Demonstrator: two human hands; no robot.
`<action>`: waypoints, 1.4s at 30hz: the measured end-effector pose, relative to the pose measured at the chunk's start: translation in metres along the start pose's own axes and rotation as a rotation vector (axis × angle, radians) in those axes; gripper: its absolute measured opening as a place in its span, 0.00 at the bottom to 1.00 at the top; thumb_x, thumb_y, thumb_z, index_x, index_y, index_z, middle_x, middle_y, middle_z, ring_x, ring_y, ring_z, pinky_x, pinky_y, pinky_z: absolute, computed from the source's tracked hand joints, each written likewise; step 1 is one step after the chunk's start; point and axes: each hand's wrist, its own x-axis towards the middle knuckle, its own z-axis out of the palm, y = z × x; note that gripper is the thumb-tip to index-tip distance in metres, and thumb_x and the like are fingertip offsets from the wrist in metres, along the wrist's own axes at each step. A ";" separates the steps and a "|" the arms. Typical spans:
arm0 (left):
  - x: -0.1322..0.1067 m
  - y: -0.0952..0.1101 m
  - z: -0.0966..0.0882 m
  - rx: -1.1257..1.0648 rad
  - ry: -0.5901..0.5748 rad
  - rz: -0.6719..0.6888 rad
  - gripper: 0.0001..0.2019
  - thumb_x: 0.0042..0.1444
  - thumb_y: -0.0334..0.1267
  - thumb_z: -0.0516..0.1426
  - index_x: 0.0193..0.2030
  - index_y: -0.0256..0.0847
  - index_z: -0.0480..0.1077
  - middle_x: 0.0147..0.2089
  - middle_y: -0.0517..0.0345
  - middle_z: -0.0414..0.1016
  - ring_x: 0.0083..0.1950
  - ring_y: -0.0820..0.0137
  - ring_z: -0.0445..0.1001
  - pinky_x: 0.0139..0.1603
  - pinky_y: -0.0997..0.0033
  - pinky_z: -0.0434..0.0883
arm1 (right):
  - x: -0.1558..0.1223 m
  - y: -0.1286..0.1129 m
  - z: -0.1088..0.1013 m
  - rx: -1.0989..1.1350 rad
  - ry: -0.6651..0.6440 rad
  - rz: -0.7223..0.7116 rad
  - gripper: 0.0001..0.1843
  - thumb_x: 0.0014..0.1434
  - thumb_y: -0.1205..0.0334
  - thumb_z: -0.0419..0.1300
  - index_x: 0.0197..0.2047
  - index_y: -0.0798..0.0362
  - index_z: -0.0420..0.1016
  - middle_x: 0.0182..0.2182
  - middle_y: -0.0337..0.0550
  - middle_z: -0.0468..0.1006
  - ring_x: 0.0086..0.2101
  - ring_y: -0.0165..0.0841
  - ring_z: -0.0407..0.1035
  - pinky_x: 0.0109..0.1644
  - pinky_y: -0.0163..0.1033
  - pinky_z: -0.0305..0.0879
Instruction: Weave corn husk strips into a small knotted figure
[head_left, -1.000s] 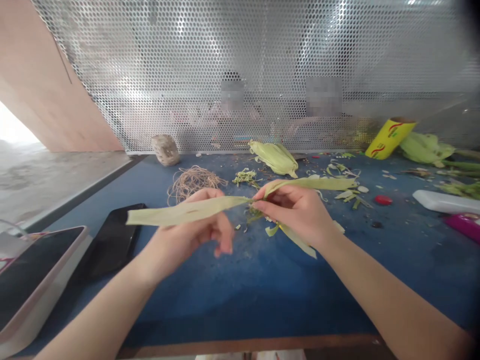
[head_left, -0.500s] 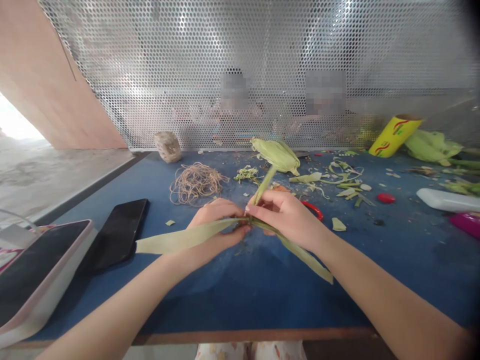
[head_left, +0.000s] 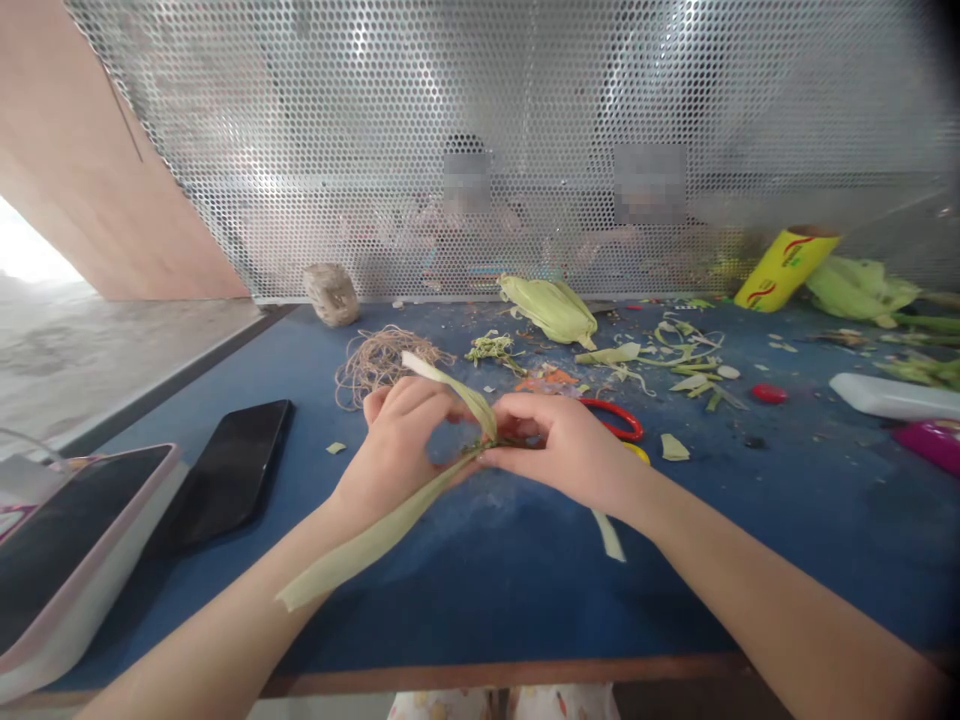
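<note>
Both hands meet above the middle of the blue table [head_left: 525, 600], pinching pale green corn husk strips [head_left: 360, 545] where they cross. My left hand [head_left: 397, 440] grips one strip, which loops over its fingers and trails down toward the near left. My right hand [head_left: 566, 450] is closed on the crossing point, and another strip end [head_left: 609, 537] hangs below it. Red-handled scissors [head_left: 619, 420] lie just behind my right hand.
An unhusked corn cob [head_left: 551, 310], a coil of twine [head_left: 379, 358], a twine ball [head_left: 331, 296] and husk scraps [head_left: 682, 350] lie farther back. A black phone [head_left: 225, 470] and a tablet [head_left: 67, 540] sit left. A yellow roll [head_left: 780, 270], a white object [head_left: 892, 398] and people behind the mesh screen [head_left: 525, 150].
The strips have been folded: the left one now loops over my left fingers and its long end points down-left. Both hands drew closer together. The upright strip toward the cob is gone.
</note>
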 end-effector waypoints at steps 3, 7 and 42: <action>0.000 0.003 -0.004 -0.016 0.020 0.017 0.18 0.41 0.51 0.62 0.31 0.41 0.64 0.30 0.61 0.69 0.35 0.67 0.67 0.41 0.65 0.57 | 0.001 -0.001 -0.002 -0.032 0.008 0.000 0.04 0.53 0.62 0.57 0.30 0.53 0.70 0.26 0.37 0.70 0.27 0.27 0.64 0.32 0.33 0.61; -0.002 0.007 -0.002 -0.046 0.018 0.067 0.10 0.54 0.39 0.54 0.24 0.40 0.61 0.26 0.62 0.67 0.34 0.70 0.66 0.40 0.65 0.56 | 0.000 -0.005 -0.003 0.026 0.020 0.009 0.08 0.52 0.58 0.59 0.28 0.53 0.69 0.22 0.34 0.65 0.24 0.25 0.60 0.28 0.31 0.59; 0.003 0.018 0.027 -1.051 0.132 -0.738 0.16 0.54 0.47 0.51 0.29 0.36 0.69 0.26 0.55 0.73 0.30 0.69 0.72 0.29 0.73 0.70 | 0.001 -0.001 0.015 -0.270 0.386 -0.194 0.10 0.55 0.67 0.55 0.23 0.54 0.73 0.23 0.40 0.72 0.27 0.29 0.66 0.31 0.34 0.62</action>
